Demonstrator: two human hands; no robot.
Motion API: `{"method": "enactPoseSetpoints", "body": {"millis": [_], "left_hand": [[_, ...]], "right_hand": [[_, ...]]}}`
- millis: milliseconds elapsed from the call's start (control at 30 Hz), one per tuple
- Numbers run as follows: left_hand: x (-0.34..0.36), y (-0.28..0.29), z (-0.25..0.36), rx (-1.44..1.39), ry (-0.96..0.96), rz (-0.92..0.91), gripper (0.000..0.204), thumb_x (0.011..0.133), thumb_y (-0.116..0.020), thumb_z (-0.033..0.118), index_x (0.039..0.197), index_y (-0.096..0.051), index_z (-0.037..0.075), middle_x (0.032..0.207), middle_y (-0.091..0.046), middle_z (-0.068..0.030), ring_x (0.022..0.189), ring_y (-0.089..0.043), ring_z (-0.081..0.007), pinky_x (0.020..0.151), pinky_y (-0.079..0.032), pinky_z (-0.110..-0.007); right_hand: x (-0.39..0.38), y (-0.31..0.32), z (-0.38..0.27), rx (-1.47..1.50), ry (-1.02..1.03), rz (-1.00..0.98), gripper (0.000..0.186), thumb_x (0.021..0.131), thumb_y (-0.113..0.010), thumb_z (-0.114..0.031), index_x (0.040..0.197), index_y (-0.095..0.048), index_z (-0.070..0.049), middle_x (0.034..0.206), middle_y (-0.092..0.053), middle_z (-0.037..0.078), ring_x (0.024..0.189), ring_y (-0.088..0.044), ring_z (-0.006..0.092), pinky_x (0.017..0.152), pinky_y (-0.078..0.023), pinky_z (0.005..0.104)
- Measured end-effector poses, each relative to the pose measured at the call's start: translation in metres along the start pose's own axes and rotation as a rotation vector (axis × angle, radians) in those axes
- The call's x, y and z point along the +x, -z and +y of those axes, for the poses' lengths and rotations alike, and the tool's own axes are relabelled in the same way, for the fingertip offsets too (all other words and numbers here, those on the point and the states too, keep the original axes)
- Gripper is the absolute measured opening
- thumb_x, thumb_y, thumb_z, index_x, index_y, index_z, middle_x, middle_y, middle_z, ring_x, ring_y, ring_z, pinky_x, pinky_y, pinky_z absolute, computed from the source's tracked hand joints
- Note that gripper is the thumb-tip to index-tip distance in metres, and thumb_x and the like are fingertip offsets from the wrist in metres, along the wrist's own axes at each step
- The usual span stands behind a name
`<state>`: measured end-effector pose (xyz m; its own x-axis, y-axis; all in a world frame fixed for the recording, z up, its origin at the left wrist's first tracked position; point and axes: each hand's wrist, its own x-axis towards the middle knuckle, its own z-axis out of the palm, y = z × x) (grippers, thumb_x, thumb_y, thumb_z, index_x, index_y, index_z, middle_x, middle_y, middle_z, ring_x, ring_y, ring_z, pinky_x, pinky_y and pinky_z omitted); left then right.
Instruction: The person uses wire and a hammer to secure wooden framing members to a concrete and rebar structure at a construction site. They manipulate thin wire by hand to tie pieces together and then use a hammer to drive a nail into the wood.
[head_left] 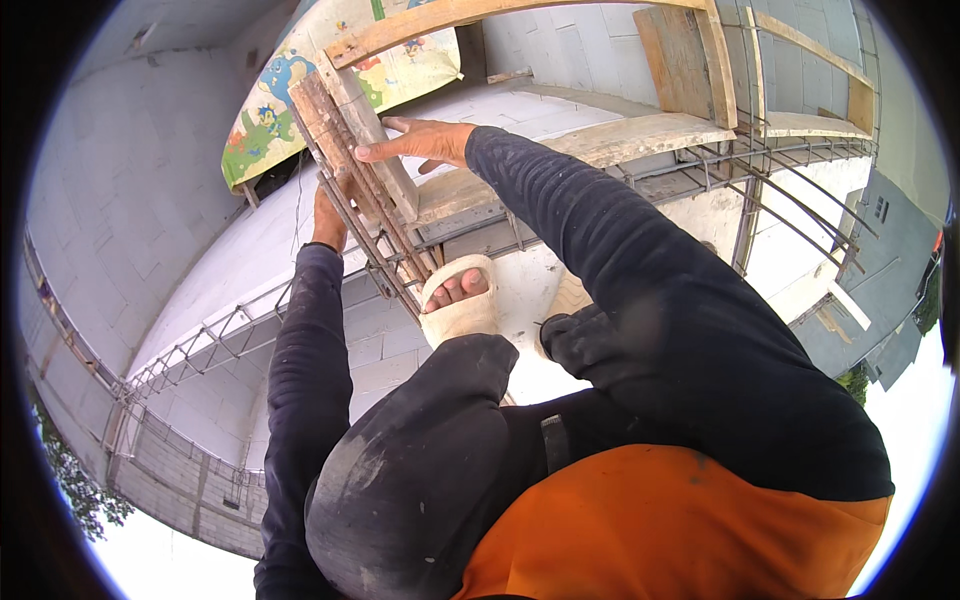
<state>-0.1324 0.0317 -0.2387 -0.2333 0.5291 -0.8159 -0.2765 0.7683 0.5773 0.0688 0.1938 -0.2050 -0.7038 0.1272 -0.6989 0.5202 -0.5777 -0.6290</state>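
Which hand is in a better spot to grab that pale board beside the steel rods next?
Probably the right hand: its spread fingers already reach over the pale board. The left hand is over on the left, partly hidden by the steel rods.

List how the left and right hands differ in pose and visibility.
The left hand is partly hidden behind the steel bars; the right hand shows its spread fingers. The left hand sits lower in the picture, the right hand higher. Both are bare, with dark sleeves.
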Motion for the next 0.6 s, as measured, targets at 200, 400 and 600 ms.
{"method": "enactPoseSetpoints", "body": {"millis": [200,400,600], "left_hand": [[-0.006,0.009,0.009,0.109,0.012,-0.049,0.061,0.111,-0.055,0.038,0.163,-0.032,0.015,0.135,-0.064,-0.0156,0.118,-0.070,-0.0300,0.098,-0.062,-0.050],[-0.011,0.002,0.027,0.174,0.065,-0.029,0.053,0.111,-0.056,0.030,0.158,-0.036,0.014,0.134,-0.066,-0.0166,0.117,-0.071,-0.0301,0.101,-0.061,-0.049],[-0.039,0.009,0.048,-0.047,-0.244,0.258,0.056,0.112,-0.046,0.041,0.157,-0.042,0.008,0.141,-0.062,-0.0126,0.131,-0.061,-0.0256,0.103,-0.053,-0.042]], "right_hand": [[0.010,0.004,0.012,0.064,-0.008,-0.124,0.159,0.063,-0.085,-0.082,0.169,-0.001,0.001,0.171,-0.019,0.032,0.159,-0.027,0.0409,0.125,-0.035,0.0571],[0.009,0.003,0.020,0.141,-0.027,-0.131,0.155,0.064,-0.089,-0.076,0.168,-0.005,0.004,0.164,-0.034,0.033,0.152,-0.041,0.0406,0.118,-0.047,0.0553],[0.008,-0.005,0.014,0.149,-0.026,-0.097,0.149,0.060,-0.091,-0.074,0.168,-0.016,-0.003,0.165,-0.036,0.028,0.152,-0.042,0.0370,0.117,-0.048,0.0552]]}}
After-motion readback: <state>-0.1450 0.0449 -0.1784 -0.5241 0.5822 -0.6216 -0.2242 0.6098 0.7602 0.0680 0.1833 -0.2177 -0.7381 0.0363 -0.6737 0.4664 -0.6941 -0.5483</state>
